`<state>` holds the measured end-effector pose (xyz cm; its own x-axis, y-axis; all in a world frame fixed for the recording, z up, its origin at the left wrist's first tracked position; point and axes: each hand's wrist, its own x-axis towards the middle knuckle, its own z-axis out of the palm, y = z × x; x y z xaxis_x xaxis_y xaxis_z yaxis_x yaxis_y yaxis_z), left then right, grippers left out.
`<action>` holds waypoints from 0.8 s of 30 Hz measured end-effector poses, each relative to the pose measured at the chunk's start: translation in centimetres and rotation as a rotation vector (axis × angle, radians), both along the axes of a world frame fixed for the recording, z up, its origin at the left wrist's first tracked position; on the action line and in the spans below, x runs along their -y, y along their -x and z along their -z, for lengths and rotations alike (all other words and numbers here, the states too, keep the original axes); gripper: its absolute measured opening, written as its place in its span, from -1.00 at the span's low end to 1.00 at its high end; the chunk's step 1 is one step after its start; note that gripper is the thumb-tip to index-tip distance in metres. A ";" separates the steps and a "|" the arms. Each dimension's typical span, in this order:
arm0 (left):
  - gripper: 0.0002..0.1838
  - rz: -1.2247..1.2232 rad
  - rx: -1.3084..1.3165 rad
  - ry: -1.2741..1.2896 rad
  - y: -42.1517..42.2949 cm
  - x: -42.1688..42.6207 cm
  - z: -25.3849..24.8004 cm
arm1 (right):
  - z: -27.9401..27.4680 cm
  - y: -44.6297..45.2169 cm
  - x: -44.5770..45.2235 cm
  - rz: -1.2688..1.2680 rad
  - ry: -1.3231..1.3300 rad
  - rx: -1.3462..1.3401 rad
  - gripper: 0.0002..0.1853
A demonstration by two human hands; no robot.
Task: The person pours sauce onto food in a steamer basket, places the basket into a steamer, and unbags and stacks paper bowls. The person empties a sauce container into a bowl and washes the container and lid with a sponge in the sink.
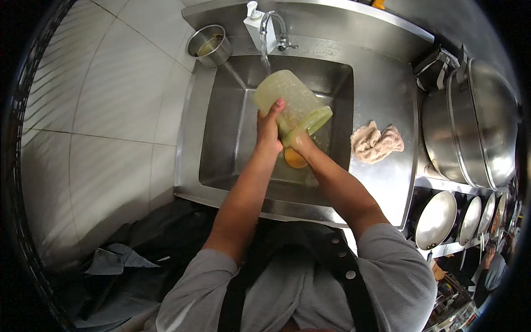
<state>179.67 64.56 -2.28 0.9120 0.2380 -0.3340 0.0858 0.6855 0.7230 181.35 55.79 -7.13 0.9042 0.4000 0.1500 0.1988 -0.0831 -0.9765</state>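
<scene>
A cloudy, yellowish plastic container point(285, 91) is tilted over the sink basin, its rimmed mouth toward me and its base near the running tap water. My left hand point(269, 130) grips its left side, thumb on the wall. My right hand point(300, 143) reaches into the mouth; its fingers are hidden inside, so whether they hold anything cannot be seen. Below the mouth, an orange round object point(296, 159) shows in the sink, partly covered by my right wrist. Water runs from the curved faucet point(275, 22) just behind the container.
A white pump bottle point(260, 29) stands beside the faucet. At the sink's back left corner is a metal pot point(210, 46). A crumpled cloth point(376, 143) lies on the right counter point(381, 99). Large metal pots point(470, 122) and pans point(436, 220) are farther right; a person point(489, 271) shows beyond.
</scene>
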 end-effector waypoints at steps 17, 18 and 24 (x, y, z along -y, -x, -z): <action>-0.16 -0.054 0.021 0.009 -0.8 -0.4 2.3 | 0.4 -0.8 -0.9 -0.017 -0.207 -0.264 -0.29; -0.15 0.020 0.090 0.010 -1.5 -2.1 1.9 | 0.3 -0.3 -1.7 0.012 -0.309 -0.345 -0.29; -0.12 0.007 0.121 -0.101 0.2 0.3 0.1 | 5.4 -3.1 -1.4 -0.217 -0.278 -0.129 -0.45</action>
<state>179.46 64.29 -2.38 0.9460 0.2582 -0.1959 -0.0017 0.6084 0.7936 184.41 57.14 -12.53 0.8215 0.5443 0.1698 0.0562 0.2189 -0.9741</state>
